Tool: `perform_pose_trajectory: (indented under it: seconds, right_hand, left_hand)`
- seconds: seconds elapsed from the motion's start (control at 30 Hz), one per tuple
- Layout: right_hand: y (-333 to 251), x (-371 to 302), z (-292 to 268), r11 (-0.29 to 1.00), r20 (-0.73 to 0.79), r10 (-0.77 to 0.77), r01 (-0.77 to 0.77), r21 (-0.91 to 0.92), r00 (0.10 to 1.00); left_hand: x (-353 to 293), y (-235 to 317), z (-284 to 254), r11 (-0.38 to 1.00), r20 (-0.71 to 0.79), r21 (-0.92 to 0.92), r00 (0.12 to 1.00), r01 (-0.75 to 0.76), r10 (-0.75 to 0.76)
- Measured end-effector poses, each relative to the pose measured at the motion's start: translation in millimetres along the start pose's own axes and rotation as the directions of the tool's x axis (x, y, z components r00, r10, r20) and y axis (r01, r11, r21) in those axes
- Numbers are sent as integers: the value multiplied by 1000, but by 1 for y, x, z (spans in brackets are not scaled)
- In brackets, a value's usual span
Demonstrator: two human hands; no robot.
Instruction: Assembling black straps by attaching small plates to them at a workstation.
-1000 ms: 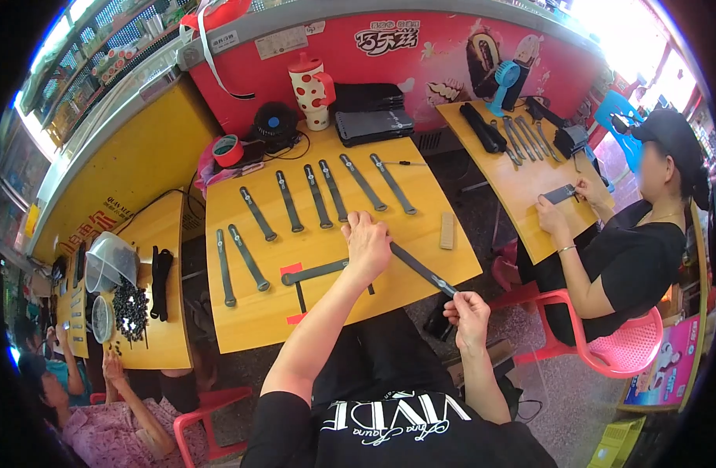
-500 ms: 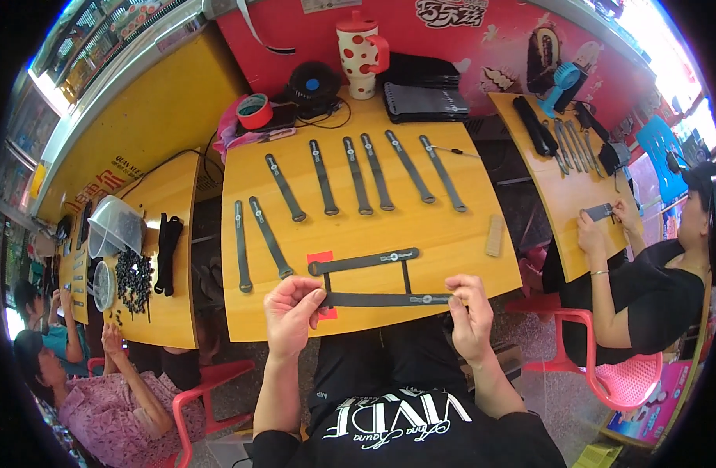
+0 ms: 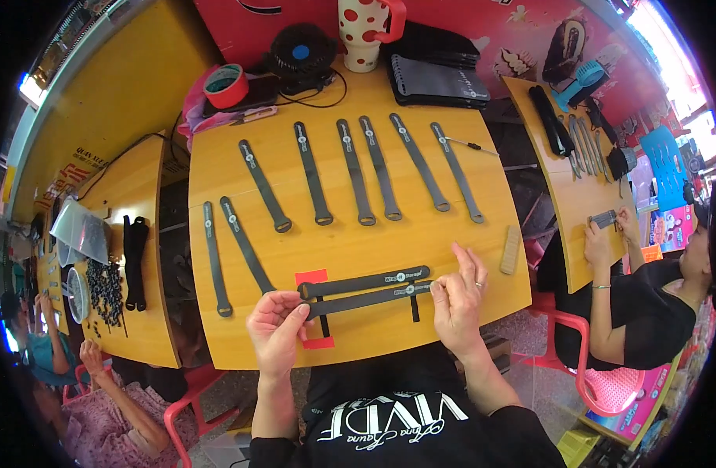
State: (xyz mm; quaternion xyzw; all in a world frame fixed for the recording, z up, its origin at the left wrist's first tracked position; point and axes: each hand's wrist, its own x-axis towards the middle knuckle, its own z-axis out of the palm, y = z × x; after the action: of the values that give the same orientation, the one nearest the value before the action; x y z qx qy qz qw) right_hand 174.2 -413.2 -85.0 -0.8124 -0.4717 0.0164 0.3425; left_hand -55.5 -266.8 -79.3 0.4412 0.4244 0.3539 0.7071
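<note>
Closer than half a second ago to its lying twin, the long, flat, dark-grey strap with white lettering (image 3: 365, 299) slants slightly up to the right between two bare hands. Fingers on the right hand (image 3: 459, 300) have also fanned upward.

Nearest, the left hand (image 3: 276, 327) pinches the strap's left end between thumb and forefinger; its other fingers curl loosely. The right hand's thumb and a bent finger meet at the opposite end, apparently a light pinch. So the strap spans the gap between the hands, its middle unsupported.

It looks light, thin and bendable, unlikely to break, perhaps a little smooth. Both ends seem the best places to hold, since slight tension would keep it straight.

Just behind it, a matching dark-grey strap (image 3: 365, 277) lies on the yellow wooden table (image 3: 389, 249), beside two thin black strips (image 3: 415, 308) and bright red tape pieces (image 3: 311, 276).

Farther back, eight similar dark straps (image 3: 312, 175) lie spread out. At the far edge stand a black round fan (image 3: 301, 53) and a white tumbler with red spots (image 3: 362, 43).
</note>
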Motion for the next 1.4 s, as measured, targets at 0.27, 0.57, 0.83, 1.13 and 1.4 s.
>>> perform_pose_trajectory:
  seconds: [0.27,0.57,0.83,1.13,1.4]
  right_hand:
    - [2,14,1,998,56,53,-54,19,997]
    - [1,15,5,998,71,59,-59,9,996]
    - [0,16,5,998,80,65,-64,-22,995]
    - [0,17,6,998,77,56,-55,-26,995]
    - [0,16,8,999,78,42,-41,-19,996]
  left_hand:
    - [8,-1,2,999,-82,33,996,44,-41]
    - [10,-1,2,997,-105,62,994,49,-42]
    - [11,-2,2,997,-98,58,994,46,-40]
    - [11,0,3,995,-111,86,993,60,-50]
    - [10,2,3,996,-125,51,990,67,-60]
